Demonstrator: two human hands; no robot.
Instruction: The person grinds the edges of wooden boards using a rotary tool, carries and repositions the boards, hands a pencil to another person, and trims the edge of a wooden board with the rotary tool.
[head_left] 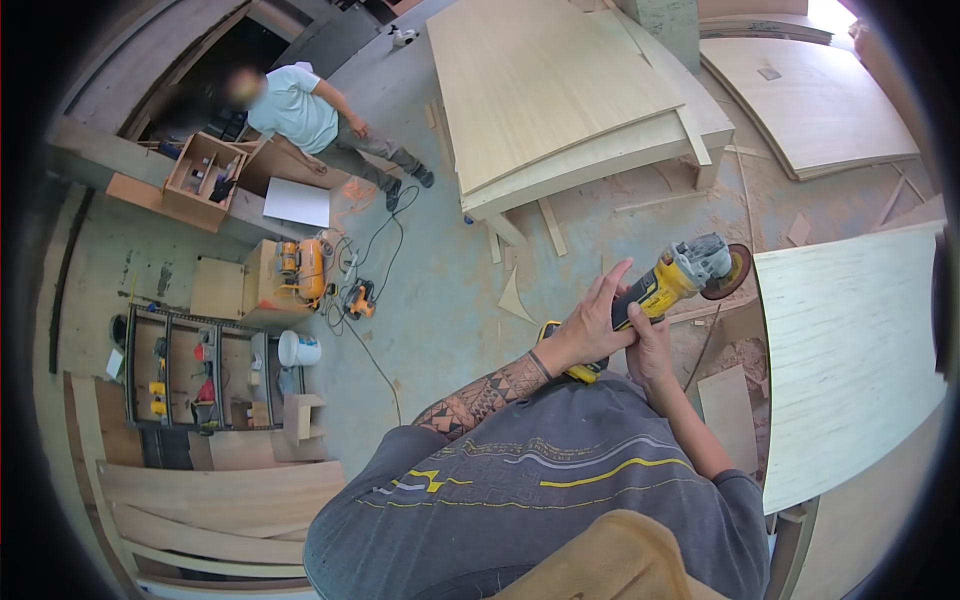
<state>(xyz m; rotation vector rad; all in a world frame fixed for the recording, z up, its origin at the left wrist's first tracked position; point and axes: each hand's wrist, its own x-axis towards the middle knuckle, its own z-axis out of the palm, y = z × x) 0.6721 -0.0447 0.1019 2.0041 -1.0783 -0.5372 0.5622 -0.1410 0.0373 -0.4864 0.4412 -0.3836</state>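
A yellow and black cordless angle grinder [660, 288] is held in front of my body, its brown disc [738, 272] close to the left edge of a pale wooden panel [850, 370]. My left hand [592, 318] rests on the grinder's black body, with some fingers stretched along it. Beneath the tool, my right hand [650, 350] wraps round the grip near the grinder's middle. The yellow battery end [583, 372] shows below my left wrist. Whether the disc touches the panel I cannot tell.
Ahead stands a large wooden table [560, 180] with plywood sheets. Another person [305, 115] stands at the upper left, near a wooden box [203, 175]. An orange compressor [312, 268], cables and a tool shelf [200, 368] lie to the left. Wood scraps [515, 298] litter the floor.
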